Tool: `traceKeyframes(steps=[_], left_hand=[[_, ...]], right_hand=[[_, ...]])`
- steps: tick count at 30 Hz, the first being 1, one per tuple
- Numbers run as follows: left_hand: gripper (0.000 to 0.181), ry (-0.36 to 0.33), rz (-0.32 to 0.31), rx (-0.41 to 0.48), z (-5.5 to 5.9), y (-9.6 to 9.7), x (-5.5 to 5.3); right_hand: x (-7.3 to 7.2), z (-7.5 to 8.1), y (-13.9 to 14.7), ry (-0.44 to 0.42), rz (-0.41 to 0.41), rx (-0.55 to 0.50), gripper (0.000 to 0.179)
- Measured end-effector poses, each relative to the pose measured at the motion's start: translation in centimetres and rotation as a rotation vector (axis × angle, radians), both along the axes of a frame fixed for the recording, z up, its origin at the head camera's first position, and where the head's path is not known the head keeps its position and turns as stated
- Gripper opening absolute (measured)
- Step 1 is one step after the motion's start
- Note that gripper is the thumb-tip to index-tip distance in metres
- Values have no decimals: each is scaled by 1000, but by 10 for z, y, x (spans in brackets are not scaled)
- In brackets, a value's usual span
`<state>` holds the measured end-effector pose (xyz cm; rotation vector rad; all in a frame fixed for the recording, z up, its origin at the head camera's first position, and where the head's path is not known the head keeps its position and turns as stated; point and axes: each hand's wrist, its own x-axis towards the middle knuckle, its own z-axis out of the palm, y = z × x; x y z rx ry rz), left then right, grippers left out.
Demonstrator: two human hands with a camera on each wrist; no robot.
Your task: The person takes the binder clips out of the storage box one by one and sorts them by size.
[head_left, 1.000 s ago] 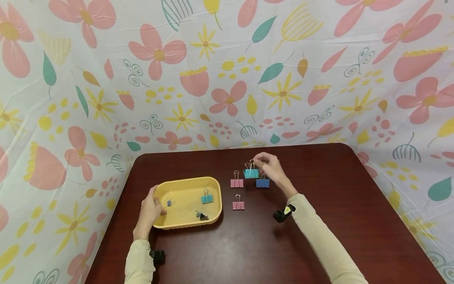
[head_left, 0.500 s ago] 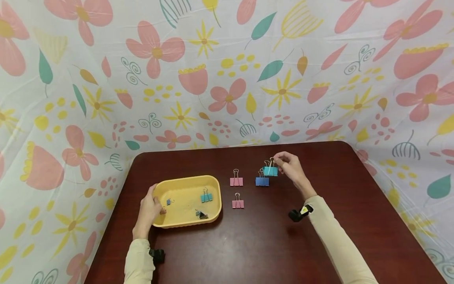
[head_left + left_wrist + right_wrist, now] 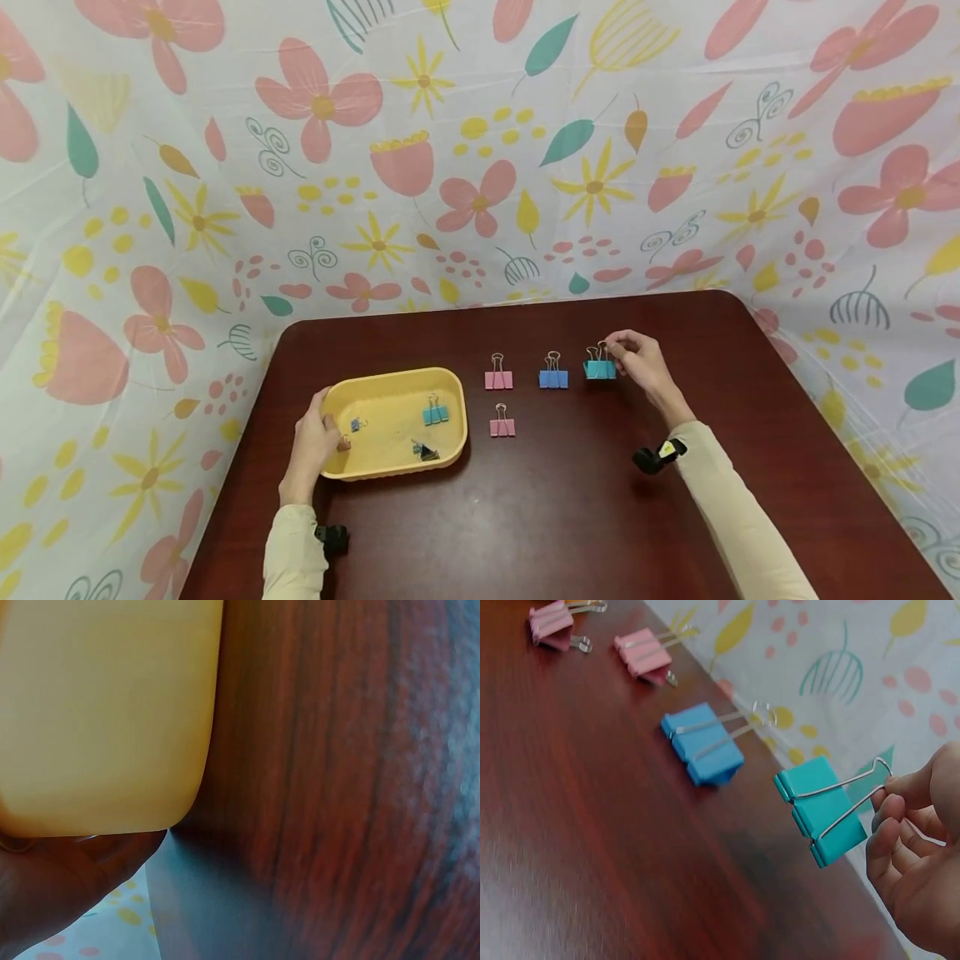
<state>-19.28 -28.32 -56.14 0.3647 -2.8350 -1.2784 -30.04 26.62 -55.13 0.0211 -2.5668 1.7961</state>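
Observation:
My right hand [image 3: 643,365] pinches a teal binder clip [image 3: 821,810] by one wire handle, at the right end of the back row. To its left stands a blue binder clip [image 3: 553,380], and beyond that a pink binder clip [image 3: 498,381]. A second pink binder clip [image 3: 502,428] stands nearer the front. My left hand [image 3: 311,442] grips the left end of a yellow tray [image 3: 390,478], thumb over the rim. Inside the tray lie another teal binder clip [image 3: 435,415], a small blue clip [image 3: 356,425], a black clip [image 3: 429,453] and a small pinkish clip [image 3: 343,443] beside the thumb.
The dark brown table [image 3: 525,517] has rounded back corners. A flower-printed cloth [image 3: 480,250] hangs behind it and along both sides. In the left wrist view the tray's outer wall fills the upper left.
My right hand has carried the teal binder clip rightward, from behind the blue clip to its right side, and a little lower. The left hand and the tray keep their place.

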Motion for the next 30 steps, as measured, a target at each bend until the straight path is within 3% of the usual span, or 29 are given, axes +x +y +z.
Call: traceKeyframes(steps=[11, 16, 30], left_hand=[[55, 1, 3, 13, 1, -1, -1], [53, 5, 3, -21, 0, 0, -2], [54, 24, -4, -23, -3, -2, -3]], right_hand=[[2, -15, 18, -46, -17, 72, 33], [2, -22, 20, -63, -8, 110, 35], [4, -29, 15, -8, -46, 67, 41]])
